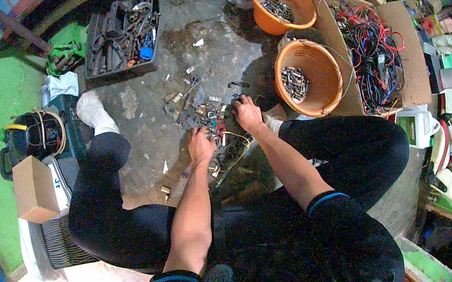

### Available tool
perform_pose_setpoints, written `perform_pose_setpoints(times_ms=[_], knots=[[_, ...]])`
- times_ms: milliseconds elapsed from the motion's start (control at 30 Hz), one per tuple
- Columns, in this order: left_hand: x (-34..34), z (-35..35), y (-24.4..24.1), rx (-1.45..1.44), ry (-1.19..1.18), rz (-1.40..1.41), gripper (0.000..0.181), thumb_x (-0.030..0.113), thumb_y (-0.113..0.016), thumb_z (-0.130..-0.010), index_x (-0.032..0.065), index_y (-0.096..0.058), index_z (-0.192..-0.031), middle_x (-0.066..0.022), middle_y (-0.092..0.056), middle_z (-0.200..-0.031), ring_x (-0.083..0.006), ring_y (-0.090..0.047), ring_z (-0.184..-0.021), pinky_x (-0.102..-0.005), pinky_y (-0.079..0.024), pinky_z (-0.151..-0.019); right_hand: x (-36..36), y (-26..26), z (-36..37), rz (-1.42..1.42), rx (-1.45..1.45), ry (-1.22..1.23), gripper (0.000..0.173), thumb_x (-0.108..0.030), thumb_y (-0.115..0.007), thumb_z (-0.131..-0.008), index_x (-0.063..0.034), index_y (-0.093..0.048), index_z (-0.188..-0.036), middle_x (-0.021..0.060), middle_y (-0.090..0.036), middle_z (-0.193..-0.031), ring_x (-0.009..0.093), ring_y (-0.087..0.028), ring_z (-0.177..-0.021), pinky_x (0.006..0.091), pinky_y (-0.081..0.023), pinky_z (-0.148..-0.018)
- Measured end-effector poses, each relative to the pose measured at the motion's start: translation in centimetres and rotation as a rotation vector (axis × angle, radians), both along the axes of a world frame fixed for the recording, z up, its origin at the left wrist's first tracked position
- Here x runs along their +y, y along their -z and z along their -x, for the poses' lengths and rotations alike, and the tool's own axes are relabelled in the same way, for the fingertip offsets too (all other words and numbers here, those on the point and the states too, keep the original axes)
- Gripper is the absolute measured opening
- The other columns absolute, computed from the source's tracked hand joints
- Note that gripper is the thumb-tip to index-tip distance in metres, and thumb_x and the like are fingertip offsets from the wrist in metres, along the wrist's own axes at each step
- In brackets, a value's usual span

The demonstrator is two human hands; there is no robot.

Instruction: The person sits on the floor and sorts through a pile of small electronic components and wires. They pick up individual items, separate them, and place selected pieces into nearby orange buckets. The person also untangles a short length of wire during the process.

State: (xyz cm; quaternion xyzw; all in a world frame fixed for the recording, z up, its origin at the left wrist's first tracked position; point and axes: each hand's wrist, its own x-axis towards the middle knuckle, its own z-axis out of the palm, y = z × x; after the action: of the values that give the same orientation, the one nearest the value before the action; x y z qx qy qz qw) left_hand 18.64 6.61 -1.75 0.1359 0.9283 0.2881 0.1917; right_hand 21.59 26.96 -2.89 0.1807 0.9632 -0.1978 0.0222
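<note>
Small mixed parts (205,111), with bits of wire and metal among them, lie in a loose heap on the concrete floor between my legs. At the heap's near left side rests my left hand (201,145), its fingers bent down onto the parts; whether it grips one is hidden. My right hand (247,113) is at the heap's right edge, fingertips at a small dark piece (236,96); I cannot tell if it is gripped. A yellow wire (248,144) curves between my forearms. To the right, an orange bucket (331,74) holds small metal cylindrical pieces.
A second orange bucket (261,14) with metal parts stands farther back. Beside both buckets is a cardboard box (410,52) of tangled cables. A black tool tray (124,72) with tools lies at the back left. A small closed carton (32,191) sits beyond my left leg.
</note>
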Motion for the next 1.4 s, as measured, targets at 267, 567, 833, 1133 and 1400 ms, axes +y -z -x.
perform_pose_setpoints(times_ms=[267, 567, 833, 1133, 1400], knots=[[0.7, 0.4, -0.2, 0.013, -0.044, 0.069, 0.040, 0.017, -0.069, -0.079, 0.0070, -0.056, -0.114, -0.0166, -0.054, -0.119, -0.0357, -0.055, -0.109, -0.0446, -0.049, -0.087, 2.5, -7.3, 4.2, 0.329, 0.362, 0.286, 0.027, -0.018, -0.070, -0.075, 0.0031, -0.066, -0.092, 0.0245, -0.066, -0.086, 0.040, -0.065, -0.080, 0.0449, -0.051, -0.074], [1.3, 0.9, -0.6, 0.003, 0.004, 0.151, 0.043, 0.018, -0.069, -0.080, 0.0081, -0.056, -0.120, -0.0173, -0.053, -0.125, -0.0375, -0.058, -0.107, -0.0464, -0.051, -0.084, 18.4, -20.6, 11.4, -0.156, 0.802, 0.575, 0.036, -0.018, -0.069, -0.075, -0.0018, -0.065, -0.107, 0.0205, -0.066, -0.100, 0.036, -0.063, -0.096, 0.0416, -0.049, -0.086], [0.6, 1.7, 0.9, 0.028, -0.007, 0.169, 0.039, 0.022, -0.065, -0.083, 0.0079, -0.058, -0.119, -0.0181, -0.053, -0.127, -0.0372, -0.059, -0.106, -0.0475, -0.050, -0.085, 4.2, -8.1, 1.4, 0.101, 0.469, 0.217, 0.034, -0.009, -0.067, -0.071, -0.0001, -0.061, -0.103, 0.0213, -0.063, -0.102, 0.041, -0.061, -0.091, 0.0462, -0.049, -0.083], [0.5, 1.4, -1.7, -0.010, -0.040, 0.072, 0.039, 0.019, -0.065, -0.083, 0.0085, -0.056, -0.119, -0.0182, -0.054, -0.123, -0.0387, -0.059, -0.103, -0.0488, -0.050, -0.084, -0.1, 0.0, -4.2, -0.005, 0.073, 0.146, 0.046, -0.007, -0.066, -0.072, -0.0050, -0.055, -0.118, 0.0207, -0.053, -0.117, 0.038, -0.054, -0.108, 0.0469, -0.050, -0.086], [1.1, 1.2, -1.5, -0.036, 0.052, 0.095, 0.045, 0.019, -0.067, -0.080, 0.0121, -0.058, -0.123, -0.0210, -0.051, -0.131, -0.0381, -0.055, -0.112, -0.0441, -0.047, -0.093, -0.1, -1.0, -3.0, 0.049, -0.048, 0.134, 0.039, -0.016, -0.067, -0.076, -0.0062, -0.060, -0.113, 0.0236, -0.047, -0.129, 0.038, -0.053, -0.113, 0.0469, -0.048, -0.090]])
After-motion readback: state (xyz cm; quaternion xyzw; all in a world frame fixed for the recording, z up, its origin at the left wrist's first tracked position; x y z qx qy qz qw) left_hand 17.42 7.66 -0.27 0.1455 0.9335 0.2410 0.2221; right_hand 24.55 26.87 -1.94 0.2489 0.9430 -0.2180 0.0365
